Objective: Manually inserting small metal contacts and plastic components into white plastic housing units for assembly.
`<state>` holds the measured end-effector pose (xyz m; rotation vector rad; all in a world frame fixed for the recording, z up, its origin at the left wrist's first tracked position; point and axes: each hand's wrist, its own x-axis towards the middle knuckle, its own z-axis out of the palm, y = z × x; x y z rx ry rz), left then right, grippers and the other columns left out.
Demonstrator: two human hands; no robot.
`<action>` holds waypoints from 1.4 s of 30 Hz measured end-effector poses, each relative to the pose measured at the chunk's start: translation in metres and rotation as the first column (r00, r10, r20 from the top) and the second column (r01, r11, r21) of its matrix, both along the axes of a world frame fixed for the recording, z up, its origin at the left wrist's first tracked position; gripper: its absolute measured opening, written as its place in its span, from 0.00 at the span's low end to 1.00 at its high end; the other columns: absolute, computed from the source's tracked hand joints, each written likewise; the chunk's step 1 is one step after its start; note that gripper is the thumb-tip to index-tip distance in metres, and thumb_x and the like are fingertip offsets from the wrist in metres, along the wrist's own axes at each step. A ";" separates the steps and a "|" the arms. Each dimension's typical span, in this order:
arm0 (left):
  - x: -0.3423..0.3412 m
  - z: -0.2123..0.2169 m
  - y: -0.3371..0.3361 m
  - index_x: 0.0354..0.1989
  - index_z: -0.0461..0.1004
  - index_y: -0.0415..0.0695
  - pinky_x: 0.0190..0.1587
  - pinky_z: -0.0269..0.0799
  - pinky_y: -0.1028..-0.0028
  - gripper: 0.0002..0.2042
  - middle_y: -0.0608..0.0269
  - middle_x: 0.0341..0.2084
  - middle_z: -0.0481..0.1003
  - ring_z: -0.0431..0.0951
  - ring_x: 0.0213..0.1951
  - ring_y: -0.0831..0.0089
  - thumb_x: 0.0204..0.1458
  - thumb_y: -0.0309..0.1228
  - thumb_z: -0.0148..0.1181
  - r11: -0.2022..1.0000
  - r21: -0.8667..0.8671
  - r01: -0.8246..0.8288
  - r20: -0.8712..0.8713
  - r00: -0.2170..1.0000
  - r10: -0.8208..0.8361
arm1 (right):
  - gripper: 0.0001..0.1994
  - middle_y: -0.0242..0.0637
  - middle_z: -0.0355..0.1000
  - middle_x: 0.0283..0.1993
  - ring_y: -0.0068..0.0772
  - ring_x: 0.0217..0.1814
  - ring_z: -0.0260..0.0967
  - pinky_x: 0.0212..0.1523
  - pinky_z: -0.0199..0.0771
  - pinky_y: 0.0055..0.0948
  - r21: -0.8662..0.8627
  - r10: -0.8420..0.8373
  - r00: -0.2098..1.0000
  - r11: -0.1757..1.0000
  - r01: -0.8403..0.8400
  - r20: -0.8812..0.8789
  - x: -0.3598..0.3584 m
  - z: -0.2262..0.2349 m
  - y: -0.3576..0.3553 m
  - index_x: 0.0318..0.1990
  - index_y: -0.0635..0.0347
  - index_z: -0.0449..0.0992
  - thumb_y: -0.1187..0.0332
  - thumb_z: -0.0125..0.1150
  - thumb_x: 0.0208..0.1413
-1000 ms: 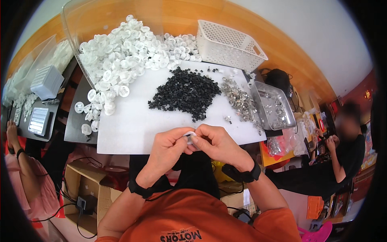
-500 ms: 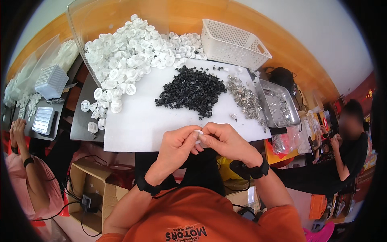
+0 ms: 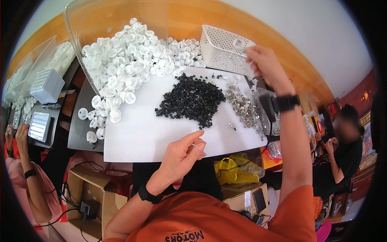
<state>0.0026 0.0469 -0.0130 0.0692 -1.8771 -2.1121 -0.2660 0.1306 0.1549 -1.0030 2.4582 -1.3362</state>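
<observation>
My right hand (image 3: 264, 66) is stretched out over the right end of a white perforated plastic basket (image 3: 223, 58). Its fingers are bent and loosely parted, with nothing seen between them. Just beyond the fingertips, a small blurred whitish piece (image 3: 239, 42) shows inside the basket; whether it is falling or lying there I cannot tell. At the near edge of the white board (image 3: 133, 141), my left hand (image 3: 181, 155) hovers with thumb and fingers apart, holding nothing. Beyond it lies a pile of small black parts (image 3: 191, 101), with small metal pieces (image 3: 244, 103) to its right.
White round plastic parts (image 3: 125, 60) are heaped at the back left, spilling from a clear bin (image 3: 74, 44). A metal tray (image 3: 274, 128) sits at the right under my forearm. Co-workers sit on both sides. Below are a cardboard box (image 3: 84, 201) and a yellow bag (image 3: 234, 171).
My hands have parted from a small white round part they held together. My right hand has swung up and right to the basket; my left has stayed near the board's edge and loosened.
</observation>
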 end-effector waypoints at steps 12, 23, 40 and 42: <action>-0.002 -0.006 -0.004 0.50 0.69 0.34 0.35 0.76 0.77 0.13 0.56 0.34 0.75 0.78 0.33 0.74 0.59 0.28 0.47 0.997 -0.071 -0.024 -0.014 1.000 0.023 | 0.16 0.35 0.69 0.33 0.19 0.25 0.66 0.20 0.65 0.18 0.345 0.359 0.928 0.862 -0.372 0.102 0.059 -0.039 -0.088 0.47 0.65 0.70 0.65 0.53 0.54; -0.001 -0.004 -0.003 0.46 0.71 0.34 0.32 0.75 0.76 0.12 0.56 0.30 0.75 0.79 0.29 0.73 0.58 0.28 0.49 0.983 -0.182 -0.027 -0.039 0.999 0.020 | 0.23 0.45 0.66 0.47 0.35 0.38 0.68 0.32 0.70 0.28 0.690 0.431 0.895 0.682 -0.242 -0.113 0.032 -0.082 -0.175 0.54 0.68 0.63 0.75 0.45 0.47; -0.006 -0.012 -0.005 0.43 0.71 0.35 0.29 0.73 0.74 0.09 0.54 0.27 0.74 0.77 0.26 0.68 0.57 0.26 0.49 0.965 -0.246 -0.094 -0.161 0.985 0.055 | 0.14 0.48 0.69 0.42 0.44 0.39 0.68 0.38 0.68 0.34 0.459 0.619 0.770 0.736 -0.497 -0.157 0.065 -0.102 -0.168 0.42 0.67 0.70 0.77 0.48 0.45; -0.006 -0.010 -0.003 0.43 0.71 0.34 0.29 0.73 0.74 0.10 0.54 0.27 0.74 0.78 0.26 0.68 0.57 0.26 0.49 0.973 -0.212 -0.095 -0.157 0.986 0.062 | 0.11 0.47 0.69 0.38 0.41 0.32 0.69 0.34 0.67 0.34 0.464 0.655 0.700 0.732 -0.498 -0.283 0.062 -0.108 -0.168 0.39 0.67 0.70 0.74 0.50 0.47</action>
